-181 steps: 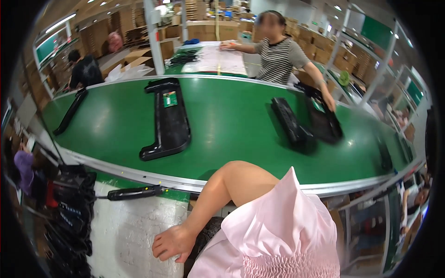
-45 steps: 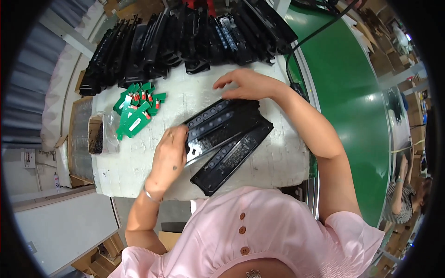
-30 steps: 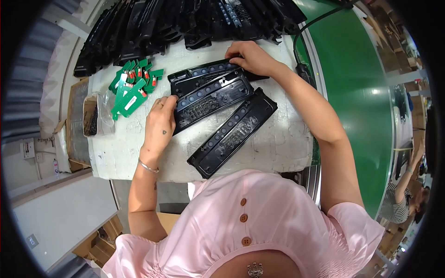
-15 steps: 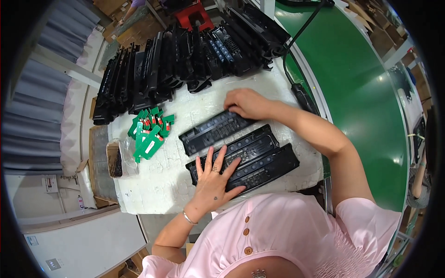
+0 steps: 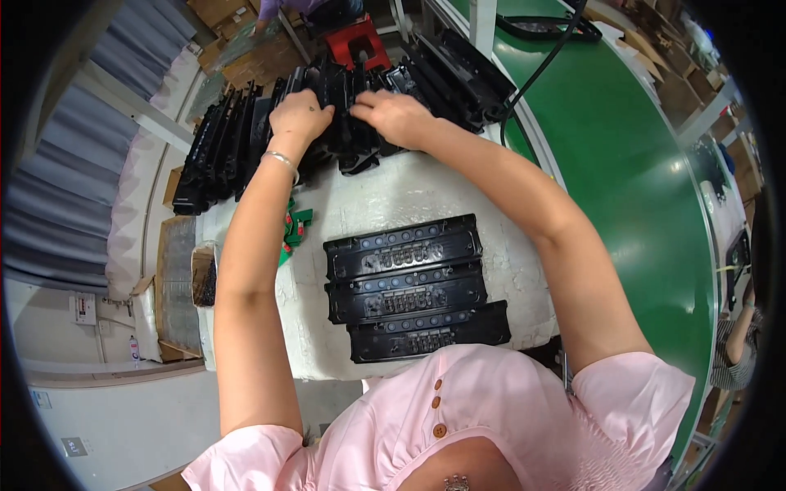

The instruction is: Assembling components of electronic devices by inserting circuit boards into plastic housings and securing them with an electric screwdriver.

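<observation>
A: Where are the fingers?

B: Both hands reach to the far edge of the bench (image 5: 385,196). The left hand (image 5: 299,114) rests curled on top of the row of upright black plastic housings (image 5: 327,123); its fingers (image 5: 315,102) bend over a housing's top edge, though I cannot tell whether they grip it. The right hand (image 5: 397,114) lies just beside it on the same row, fingers folded down between the parts, and its hold is hidden too.

A: Any containers?

B: A small open box (image 5: 205,278) sits at the bench's left edge with dark small pieces in it; what kind is too small to tell. A flat cardboard tray (image 5: 172,286) stands beside it.

A: What else lies near?

B: Three flat black panels (image 5: 405,286) lie side by side, touching, in front of the person. Green clips (image 5: 293,229) peek out from under the left forearm. The green conveyor (image 5: 622,164) runs along the right.

A: What differs from half a second ago?

B: Then the left hand lay spread on the panels and the right touched the farthest one; now both have left them for the row.
</observation>
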`<state>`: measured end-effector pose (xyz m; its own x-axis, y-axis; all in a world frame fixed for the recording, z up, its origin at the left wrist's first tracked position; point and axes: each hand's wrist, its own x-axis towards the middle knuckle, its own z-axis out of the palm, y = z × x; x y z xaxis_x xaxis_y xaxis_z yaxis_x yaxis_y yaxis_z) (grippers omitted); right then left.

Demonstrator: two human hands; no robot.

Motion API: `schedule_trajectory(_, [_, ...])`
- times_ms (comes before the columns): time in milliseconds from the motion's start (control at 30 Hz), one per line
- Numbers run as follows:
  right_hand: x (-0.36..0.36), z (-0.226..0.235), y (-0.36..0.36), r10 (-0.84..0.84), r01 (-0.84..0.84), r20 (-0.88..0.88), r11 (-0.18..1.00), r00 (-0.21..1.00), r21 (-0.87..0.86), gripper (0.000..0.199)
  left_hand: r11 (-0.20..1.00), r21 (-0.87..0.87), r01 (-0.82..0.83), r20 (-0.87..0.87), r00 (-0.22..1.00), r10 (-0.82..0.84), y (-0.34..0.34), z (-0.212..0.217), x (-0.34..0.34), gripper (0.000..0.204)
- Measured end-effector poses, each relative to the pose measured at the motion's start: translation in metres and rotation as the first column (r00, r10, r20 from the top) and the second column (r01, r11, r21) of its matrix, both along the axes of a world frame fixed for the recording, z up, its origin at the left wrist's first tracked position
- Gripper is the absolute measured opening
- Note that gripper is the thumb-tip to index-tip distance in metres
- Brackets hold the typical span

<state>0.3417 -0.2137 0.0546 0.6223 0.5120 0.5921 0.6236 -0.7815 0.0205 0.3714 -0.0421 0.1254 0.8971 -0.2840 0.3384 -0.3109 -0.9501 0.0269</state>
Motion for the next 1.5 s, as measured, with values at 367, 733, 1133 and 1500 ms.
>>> schedule_trajectory(367, [-0.009,-0.008,-0.026,0.138,-0.100,0.241,0.982,0.961,-0.161,0.008,0.992,-0.117,0.055,0.066,0.997,-0.047,0.044,0.016,0.001,0.028])
schedule_trajectory(733, [-0.028,-0.019,-0.024,-0.087,0.103,0.139,0.989,0.986,-0.110,0.011,0.907,-0.409,0.104,-0.077,0.986,-0.148,0.054,0.013,-0.032,0.026])
schedule_trajectory(1133, [-0.059,0.071,-0.008,0.531,0.165,-0.578,0.632,0.620,0.757,0.022,0.860,-0.476,0.182,-0.167,0.942,-0.292,0.051,0.016,-0.070,0.023])
schedule_trajectory(1500, [-0.060,0.102,-0.053,0.609,0.342,-0.739,0.655,0.289,0.674,0.020,0.822,-0.392,0.414,-0.462,0.684,-0.565,0.075,0.009,-0.115,0.016])
